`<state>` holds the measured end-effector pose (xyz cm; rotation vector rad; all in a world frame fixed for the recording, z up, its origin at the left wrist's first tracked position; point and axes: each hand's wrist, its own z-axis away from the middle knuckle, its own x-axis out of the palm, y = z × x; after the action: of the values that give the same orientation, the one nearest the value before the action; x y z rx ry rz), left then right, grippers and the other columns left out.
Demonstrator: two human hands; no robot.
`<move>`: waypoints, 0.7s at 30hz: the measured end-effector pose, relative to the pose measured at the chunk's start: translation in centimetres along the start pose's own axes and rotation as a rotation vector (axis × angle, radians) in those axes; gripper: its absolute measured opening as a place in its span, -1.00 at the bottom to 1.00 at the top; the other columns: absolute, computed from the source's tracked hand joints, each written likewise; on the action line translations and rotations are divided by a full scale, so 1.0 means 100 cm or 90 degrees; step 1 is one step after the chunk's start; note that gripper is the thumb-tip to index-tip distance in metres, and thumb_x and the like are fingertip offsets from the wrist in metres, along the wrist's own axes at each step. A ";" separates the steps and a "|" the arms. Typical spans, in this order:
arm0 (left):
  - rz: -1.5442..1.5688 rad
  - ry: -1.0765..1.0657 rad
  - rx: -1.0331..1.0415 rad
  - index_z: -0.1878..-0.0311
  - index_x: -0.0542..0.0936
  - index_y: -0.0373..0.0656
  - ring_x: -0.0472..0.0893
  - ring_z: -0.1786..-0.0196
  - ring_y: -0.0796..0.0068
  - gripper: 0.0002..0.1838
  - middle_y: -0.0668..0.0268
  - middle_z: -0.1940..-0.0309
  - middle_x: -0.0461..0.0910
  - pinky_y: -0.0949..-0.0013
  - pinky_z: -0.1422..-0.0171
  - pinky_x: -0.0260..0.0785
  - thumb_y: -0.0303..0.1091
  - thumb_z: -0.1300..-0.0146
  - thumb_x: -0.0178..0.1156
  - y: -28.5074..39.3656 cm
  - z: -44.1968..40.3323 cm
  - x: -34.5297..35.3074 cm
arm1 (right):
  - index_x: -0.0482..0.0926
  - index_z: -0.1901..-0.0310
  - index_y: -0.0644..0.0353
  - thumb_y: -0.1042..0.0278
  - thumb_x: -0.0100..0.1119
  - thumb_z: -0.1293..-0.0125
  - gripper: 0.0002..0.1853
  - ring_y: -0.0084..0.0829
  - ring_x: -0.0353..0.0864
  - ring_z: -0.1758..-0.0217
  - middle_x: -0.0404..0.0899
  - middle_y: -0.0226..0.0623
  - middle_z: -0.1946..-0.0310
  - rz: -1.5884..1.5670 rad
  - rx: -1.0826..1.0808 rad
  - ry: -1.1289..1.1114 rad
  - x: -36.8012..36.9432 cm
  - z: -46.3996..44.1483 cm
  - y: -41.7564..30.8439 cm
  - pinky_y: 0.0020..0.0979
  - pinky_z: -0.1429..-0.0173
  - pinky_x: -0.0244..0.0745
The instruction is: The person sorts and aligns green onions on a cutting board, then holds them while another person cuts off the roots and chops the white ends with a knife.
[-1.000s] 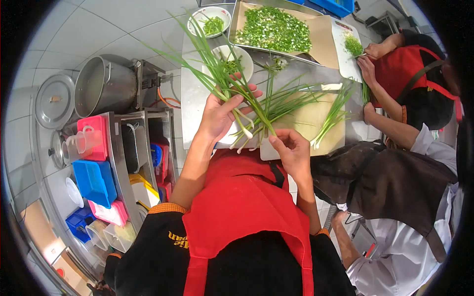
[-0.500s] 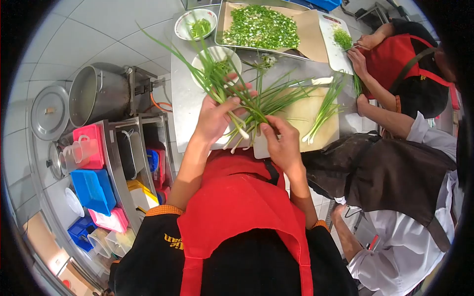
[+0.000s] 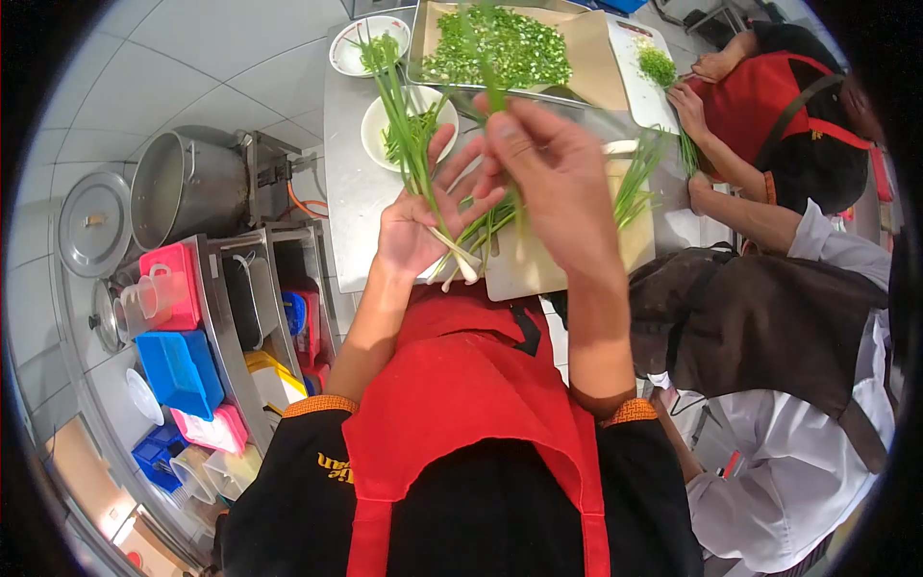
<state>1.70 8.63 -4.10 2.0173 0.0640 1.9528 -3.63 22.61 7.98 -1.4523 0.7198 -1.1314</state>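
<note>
My left hand (image 3: 413, 231) is palm up with its fingers partly spread, and a few spring onions (image 3: 411, 144) lie across it, white ends toward me. In front of and above it, my right hand (image 3: 558, 168) pinches a green spring onion (image 3: 491, 67) between thumb and fingers. That stalk stands upright; part of it is hidden by the hand. Beneath my hands, more spring onions lie on the pale cutting board (image 3: 524, 274), largely covered by my right hand. Another bunch (image 3: 635, 188) rests at the board's right side.
Beyond my hands stand a white bowl of green pieces (image 3: 373, 135), a smaller-looking bowl (image 3: 336, 53) and a paper-lined tray (image 3: 591, 72) of chopped greens. Co-workers stand at right, one by a white board (image 3: 630, 82). A large pot (image 3: 183, 192) is at left.
My right hand has risen from the bunch near the board and now pinches a stalk higher up. My left hand has opened somewhat, still carrying fewer spring onions.
</note>
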 end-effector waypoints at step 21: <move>-0.318 0.193 0.013 -0.53 0.12 -0.10 0.13 -0.54 0.17 -0.32 0.15 -0.52 0.12 0.09 -0.59 0.00 -0.23 -0.35 -0.03 -0.028 0.005 0.006 | 0.27 -0.29 0.55 0.62 0.03 -0.28 -0.47 0.16 0.51 0.05 0.47 0.17 0.11 0.424 -0.116 0.048 -0.010 0.041 0.092 -0.08 -0.06 0.44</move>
<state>2.74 11.28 -4.29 1.5056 0.5991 1.8981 1.21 23.15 -0.87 -1.1770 1.2684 -0.6140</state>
